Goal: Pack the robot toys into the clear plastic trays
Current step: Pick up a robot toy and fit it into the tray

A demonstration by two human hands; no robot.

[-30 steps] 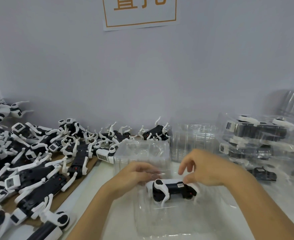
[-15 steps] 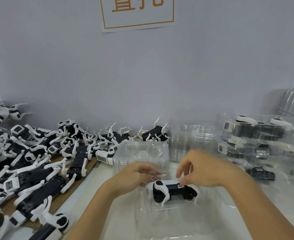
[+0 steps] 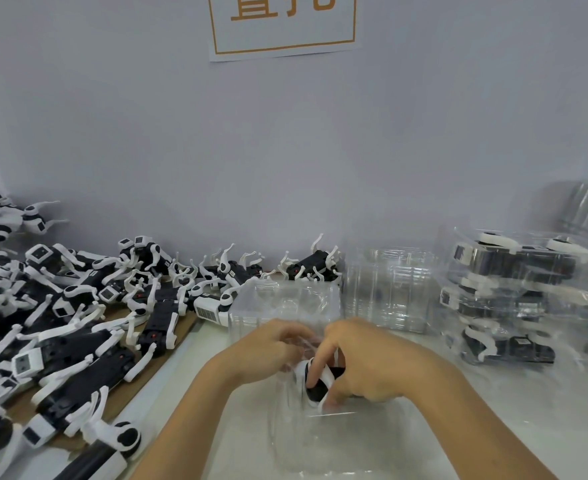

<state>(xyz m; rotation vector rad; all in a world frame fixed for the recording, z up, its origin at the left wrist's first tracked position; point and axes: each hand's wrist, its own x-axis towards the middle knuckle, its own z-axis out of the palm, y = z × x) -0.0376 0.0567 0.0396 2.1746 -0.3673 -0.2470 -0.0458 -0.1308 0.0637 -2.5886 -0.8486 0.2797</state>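
A black-and-white robot toy (image 3: pixel 315 384) sits in the clear plastic tray (image 3: pixel 323 441) on the white table in front of me. My right hand (image 3: pixel 361 365) covers most of the toy, its fingers curled over the body and one finger pressing on a white leg. My left hand (image 3: pixel 268 351) grips the tray's far left edge beside the toy, fingers curled. Much of the toy is hidden under my right hand.
Several loose robot toys (image 3: pixel 78 323) lie heaped on a board at the left. Empty clear trays (image 3: pixel 285 303) (image 3: pixel 389 289) stand behind my hands. Packed trays (image 3: pixel 514 289) are stacked at the right. A grey wall closes the back.
My right hand has come down over the toy and now covers it, where before it only pinched the top. My left hand shifted slightly towards the toy.
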